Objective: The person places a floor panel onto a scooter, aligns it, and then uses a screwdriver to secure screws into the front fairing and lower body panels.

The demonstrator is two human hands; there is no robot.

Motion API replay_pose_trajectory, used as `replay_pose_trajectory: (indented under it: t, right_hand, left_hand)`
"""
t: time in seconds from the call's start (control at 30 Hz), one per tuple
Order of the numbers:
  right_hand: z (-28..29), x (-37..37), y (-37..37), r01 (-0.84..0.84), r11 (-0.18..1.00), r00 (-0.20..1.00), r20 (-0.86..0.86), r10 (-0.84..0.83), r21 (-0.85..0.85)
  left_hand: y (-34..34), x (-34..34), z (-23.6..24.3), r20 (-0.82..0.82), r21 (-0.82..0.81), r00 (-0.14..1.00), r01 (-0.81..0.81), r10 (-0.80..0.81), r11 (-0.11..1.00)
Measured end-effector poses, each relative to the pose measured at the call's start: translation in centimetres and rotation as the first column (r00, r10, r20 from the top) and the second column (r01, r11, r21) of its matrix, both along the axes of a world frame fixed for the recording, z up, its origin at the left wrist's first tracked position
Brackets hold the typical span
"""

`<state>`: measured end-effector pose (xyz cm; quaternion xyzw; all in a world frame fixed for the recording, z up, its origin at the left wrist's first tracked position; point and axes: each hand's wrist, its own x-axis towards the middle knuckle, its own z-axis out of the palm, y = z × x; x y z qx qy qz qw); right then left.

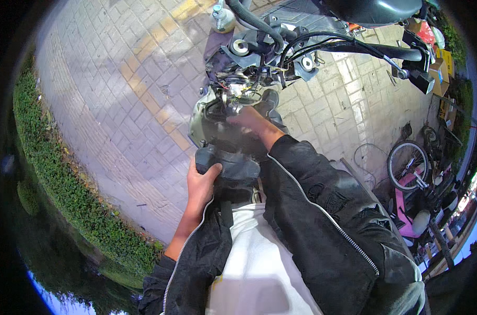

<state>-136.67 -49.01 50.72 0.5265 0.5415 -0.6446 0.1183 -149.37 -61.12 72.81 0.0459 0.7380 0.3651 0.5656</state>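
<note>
My left hand (200, 181) grips the left end of a dark plastic part (233, 167), its thumb across the top. Higher up, my right hand (247, 119) reaches into the opened front of a scooter, fingers curled over the dark cavity of a pale grey housing (198, 115); what they hold, if anything, is too small to make out. Just beyond it are exposed wires and connectors (233, 84). Black cables (314, 42) run toward the handlebar (385, 51), and a translucent container (223, 21) stands at the top.
Paving (123, 131) surrounds the scooter, bordered by a green hedge (76, 199) on the left. At right are a pink bicycle (406, 215) with a white-rimmed wheel (393, 157), another wheel, cardboard boxes (438, 76) and red bags (427, 34). The scooter's black seat-like shape (372, 10) is at top.
</note>
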Motion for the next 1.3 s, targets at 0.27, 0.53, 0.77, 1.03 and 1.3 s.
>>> replay_pose_trajectory:
  t: [0.27,0.53,0.77,1.03,1.3]
  right_hand:
    - [-0.5,0.0,-0.6,-0.144,0.985,0.989,0.050,0.140,0.098]
    - [2.9,5.2,2.2,0.105,0.994,0.992,0.060,-0.108,0.041]
    - [11.0,8.0,7.1,0.033,0.995,0.992,0.117,-0.044,0.089]
    - [9.0,13.8,3.8,0.726,0.633,0.664,-0.034,-0.747,0.270]
    - [9.8,15.2,2.3,0.805,0.275,0.173,-0.234,-0.957,-0.526]
  left_hand:
    - [0.4,0.4,2.0,-0.041,-0.009,0.997,0.071,-0.071,0.997]
    - [2.5,-0.5,3.4,-0.041,0.044,0.995,0.093,-0.091,0.995]
    - [6.1,0.0,5.5,-0.028,0.092,0.978,0.211,-0.209,0.973]
    - [9.8,3.9,4.9,-0.147,0.125,0.951,0.291,-0.272,0.949]
    - [14.0,7.6,5.5,-0.011,0.110,0.968,0.251,-0.251,0.962]
